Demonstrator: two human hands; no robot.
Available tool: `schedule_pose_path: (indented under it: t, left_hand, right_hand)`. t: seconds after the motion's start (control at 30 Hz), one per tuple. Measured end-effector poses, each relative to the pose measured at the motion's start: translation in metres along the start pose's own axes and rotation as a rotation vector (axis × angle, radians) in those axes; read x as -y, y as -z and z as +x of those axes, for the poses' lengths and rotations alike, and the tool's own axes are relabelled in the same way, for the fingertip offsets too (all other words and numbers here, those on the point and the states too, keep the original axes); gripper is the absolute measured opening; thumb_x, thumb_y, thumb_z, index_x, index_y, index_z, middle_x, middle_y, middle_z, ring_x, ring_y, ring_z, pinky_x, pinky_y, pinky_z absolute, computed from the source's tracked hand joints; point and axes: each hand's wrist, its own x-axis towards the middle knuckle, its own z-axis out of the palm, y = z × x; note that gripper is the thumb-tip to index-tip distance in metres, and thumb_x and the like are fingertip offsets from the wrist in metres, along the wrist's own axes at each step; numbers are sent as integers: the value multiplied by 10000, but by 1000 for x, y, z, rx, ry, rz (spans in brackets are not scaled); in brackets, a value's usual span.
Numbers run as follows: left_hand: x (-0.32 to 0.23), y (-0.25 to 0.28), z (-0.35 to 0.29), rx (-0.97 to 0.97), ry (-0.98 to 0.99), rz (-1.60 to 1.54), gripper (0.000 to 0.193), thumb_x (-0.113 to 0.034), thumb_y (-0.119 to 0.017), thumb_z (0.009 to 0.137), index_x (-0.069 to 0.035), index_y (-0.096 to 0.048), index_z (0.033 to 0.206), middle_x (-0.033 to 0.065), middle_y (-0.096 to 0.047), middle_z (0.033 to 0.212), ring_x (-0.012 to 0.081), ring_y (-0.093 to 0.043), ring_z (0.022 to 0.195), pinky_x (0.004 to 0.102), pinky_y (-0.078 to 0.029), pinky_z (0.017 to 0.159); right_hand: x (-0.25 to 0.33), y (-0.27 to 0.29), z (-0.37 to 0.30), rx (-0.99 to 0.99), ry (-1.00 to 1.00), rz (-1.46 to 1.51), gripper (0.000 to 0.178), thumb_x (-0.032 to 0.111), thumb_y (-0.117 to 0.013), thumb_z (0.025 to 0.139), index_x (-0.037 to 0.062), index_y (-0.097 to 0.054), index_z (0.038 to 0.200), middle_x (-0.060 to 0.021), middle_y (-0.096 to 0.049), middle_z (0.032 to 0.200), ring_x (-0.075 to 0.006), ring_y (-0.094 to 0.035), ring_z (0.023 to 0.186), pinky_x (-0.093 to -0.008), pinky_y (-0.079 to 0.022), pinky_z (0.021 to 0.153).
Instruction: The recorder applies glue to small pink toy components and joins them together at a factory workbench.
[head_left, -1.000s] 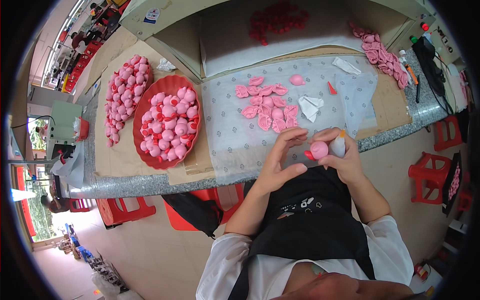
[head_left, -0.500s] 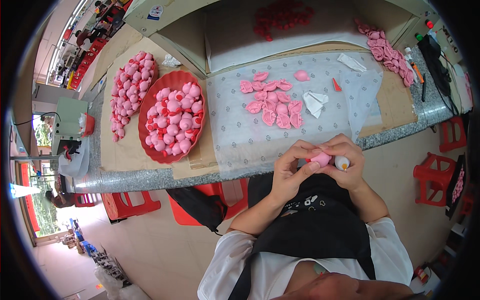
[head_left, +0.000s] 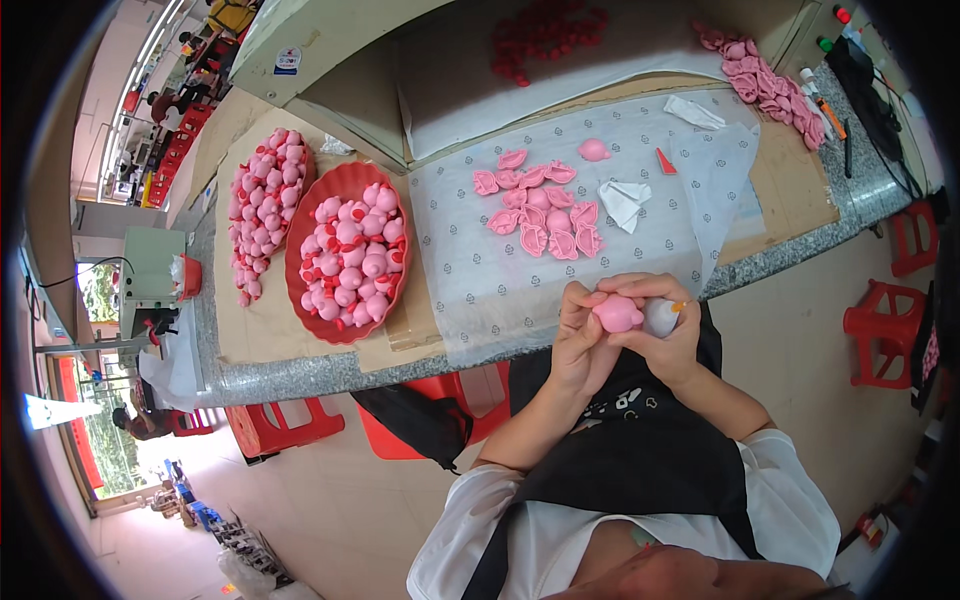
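My left hand (head_left: 582, 335) and my right hand (head_left: 663, 335) meet over my lap, just off the table's front edge. Between the fingers of both sits a small round pink figure (head_left: 617, 313). My right hand also grips a small white bottle with an orange tip (head_left: 662, 315), its tip pointing right beside the figure. On the patterned white sheet (head_left: 470, 250) in front of me lies a cluster of flat pink pieces (head_left: 540, 210), with one pink ball (head_left: 594, 150) apart from them.
A red oval tray (head_left: 300, 270) full of pink and red figures stands to the left, with more in a pile (head_left: 262, 205) beyond it. White paper scraps (head_left: 625, 198), red bits (head_left: 545, 30) and pink pieces (head_left: 765, 80) lie farther back. Red stools (head_left: 880, 325) stand on the floor.
Both hands have drawn back from the table's edge toward my body, carrying the pink figure and the bottle with them. The table's contents have not moved.
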Motion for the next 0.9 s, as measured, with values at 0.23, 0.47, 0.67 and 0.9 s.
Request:
schedule_pose_path:
  t: [0.23,0.47,0.67,0.9]
  left_hand:
    - [2,0,0,-5,-33,16,134,-171,-523,791,-138,-459,904,71,-512,944,202,-491,916,316,-381,820]
    - [3,-4,3,-2,-84,107,117,-148,-516,795,-102,-456,885,89,-463,974,223,-459,937,350,-342,842]
    - [3,-3,6,-18,-107,124,115,-141,-507,801,-97,-446,888,94,-454,1019,217,-445,955,352,-331,851]
    - [-25,4,11,26,-101,742,491,-98,-706,615,-19,-423,1007,93,-471,1045,158,-445,986,280,-326,858]
  right_hand:
    - [-10,8,-4,2,-28,237,254,14,-652,649,11,-499,852,-207,-514,990,-213,-519,906,-297,-417,782]
    - [-12,8,0,-10,-50,374,194,-13,-639,642,33,-514,784,-205,-520,967,-240,-519,915,-316,-411,792]
    - [-13,10,3,-46,-70,388,164,-17,-627,649,27,-508,753,-183,-532,925,-267,-520,923,-343,-422,791]
    - [-17,14,7,-45,-183,384,135,-27,-618,652,24,-515,721,-160,-538,916,-222,-533,868,-318,-433,758]
